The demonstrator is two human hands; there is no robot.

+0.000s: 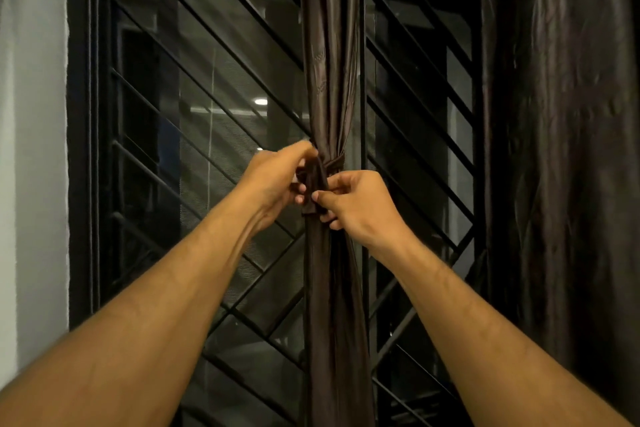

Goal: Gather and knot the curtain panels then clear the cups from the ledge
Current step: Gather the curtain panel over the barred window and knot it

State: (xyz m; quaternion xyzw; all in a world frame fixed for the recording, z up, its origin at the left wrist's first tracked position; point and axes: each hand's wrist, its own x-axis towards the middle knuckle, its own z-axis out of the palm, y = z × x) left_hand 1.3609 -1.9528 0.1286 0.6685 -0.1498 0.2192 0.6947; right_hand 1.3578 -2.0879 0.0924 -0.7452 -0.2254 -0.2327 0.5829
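Note:
A dark brown curtain panel (329,62) hangs gathered into a narrow bundle in front of the window's middle post. A brown fabric tie band (334,163) wraps around the bundle at hand height. My left hand (277,184) pinches the tie's loose end at the left of the bundle. My right hand (360,204) pinches the same hanging strip from the right, thumb on its front. No cups and no ledge are in view.
A second brown curtain panel (561,149) hangs loose at the right. Behind the curtains is a dark window with a black diagonal metal grille (207,97). A white wall (31,149) borders the window on the left.

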